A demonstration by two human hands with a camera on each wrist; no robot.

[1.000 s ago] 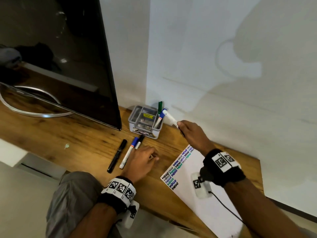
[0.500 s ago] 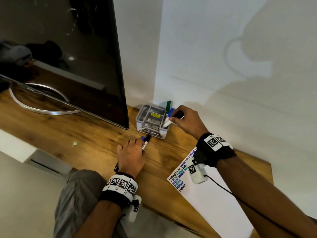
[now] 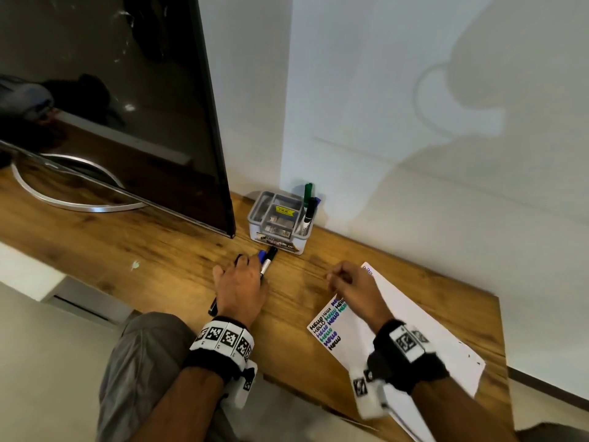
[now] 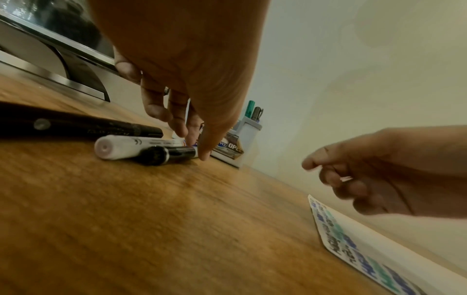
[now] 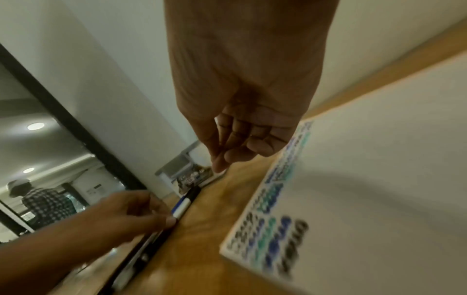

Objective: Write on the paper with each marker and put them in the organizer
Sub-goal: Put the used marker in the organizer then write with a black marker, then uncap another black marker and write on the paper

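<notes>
Under my left hand (image 3: 242,285) lie three markers on the wooden table. Its thumb and fingertips (image 4: 177,123) pinch the black-capped white marker (image 3: 269,260), which still rests on the wood beside a blue-capped one (image 3: 262,255). A long black marker (image 4: 76,123) lies just left of them. My right hand (image 3: 347,282) hovers empty, fingers loosely curled, at the near-left corner of the paper (image 3: 414,330) with its rows of coloured "HELLO". The organizer (image 3: 280,244) stands against the wall and holds a green marker (image 3: 308,193) and a dark-capped one (image 3: 309,212) upright in its right compartment.
A large dark TV screen (image 3: 127,90) on a curved metal stand (image 3: 73,199) fills the table's left side, close to the organizer. The white wall runs right behind the table. My grey-trousered knee (image 3: 143,362) sits below the front edge.
My right hand dropped the marker it held into the organizer and drew back toward the paper, empty. My left hand stayed over the lying markers and closed on one.
</notes>
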